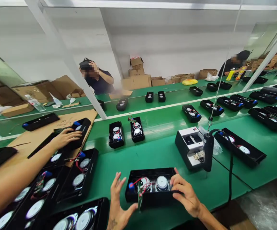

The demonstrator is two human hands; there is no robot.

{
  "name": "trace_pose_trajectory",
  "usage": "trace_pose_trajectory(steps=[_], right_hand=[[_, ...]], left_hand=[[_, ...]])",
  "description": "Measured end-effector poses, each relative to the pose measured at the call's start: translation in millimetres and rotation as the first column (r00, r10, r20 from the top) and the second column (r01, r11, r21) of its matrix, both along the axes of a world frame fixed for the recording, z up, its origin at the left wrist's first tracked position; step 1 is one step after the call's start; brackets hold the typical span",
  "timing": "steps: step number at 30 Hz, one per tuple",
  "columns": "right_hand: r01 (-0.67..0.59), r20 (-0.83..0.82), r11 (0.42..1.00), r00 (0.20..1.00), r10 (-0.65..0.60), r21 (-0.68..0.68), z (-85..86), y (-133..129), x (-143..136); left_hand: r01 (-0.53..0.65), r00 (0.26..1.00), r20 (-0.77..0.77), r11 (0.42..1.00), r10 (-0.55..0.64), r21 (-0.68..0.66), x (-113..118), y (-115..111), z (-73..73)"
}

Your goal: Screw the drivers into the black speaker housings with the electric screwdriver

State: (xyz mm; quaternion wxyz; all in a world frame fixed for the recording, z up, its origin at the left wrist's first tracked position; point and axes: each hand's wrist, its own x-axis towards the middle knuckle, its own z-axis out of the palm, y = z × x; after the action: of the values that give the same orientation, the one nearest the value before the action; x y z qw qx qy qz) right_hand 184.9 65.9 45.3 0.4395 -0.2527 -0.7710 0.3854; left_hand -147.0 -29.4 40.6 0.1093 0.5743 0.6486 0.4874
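Observation:
In front of me on the green bench lies a black speaker box [153, 199], its open side up. Inside show two round speaker drivers [162, 183], red wires and a blue cylindrical part [131, 186]. A small green circuit board [140, 196] stands on edge across the near wall, hanging on the wires. My right hand [186, 195] grips the box's right end, fingers over the rim and thumb at the near side. At the left end, my left hand [120, 201] is open, fingers spread. Its thumb points at the board; whether it touches is unclear.
Another person's arm [33, 163] reaches in from the left over several speaker boxes [83, 179]. A hanging electric screwdriver [208, 151] and a screw feeder [191, 147] stand to the right. Two small boxes [116, 134] sit ahead. People work across the bench.

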Motion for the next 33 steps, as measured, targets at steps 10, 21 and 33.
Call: trace_pose_trajectory(steps=[10,21,33], right_hand=[[0.032,0.364,0.953,0.920,-0.145,0.300,24.5,-18,22],[0.225,0.061,0.942,0.974,-0.217,-0.249,45.4,-19,-56],[-0.386,0.647,0.861,0.757,0.091,0.331,71.2,-9,-7]], left_hand=[[0.167,0.982,0.097,0.984,-0.160,-0.058,56,1,-12.3],[0.040,0.997,0.068,0.999,-0.037,-0.034,104,-26,-16.5],[0.304,0.851,-0.404,0.942,-0.336,-0.143,95,-23,35.9]])
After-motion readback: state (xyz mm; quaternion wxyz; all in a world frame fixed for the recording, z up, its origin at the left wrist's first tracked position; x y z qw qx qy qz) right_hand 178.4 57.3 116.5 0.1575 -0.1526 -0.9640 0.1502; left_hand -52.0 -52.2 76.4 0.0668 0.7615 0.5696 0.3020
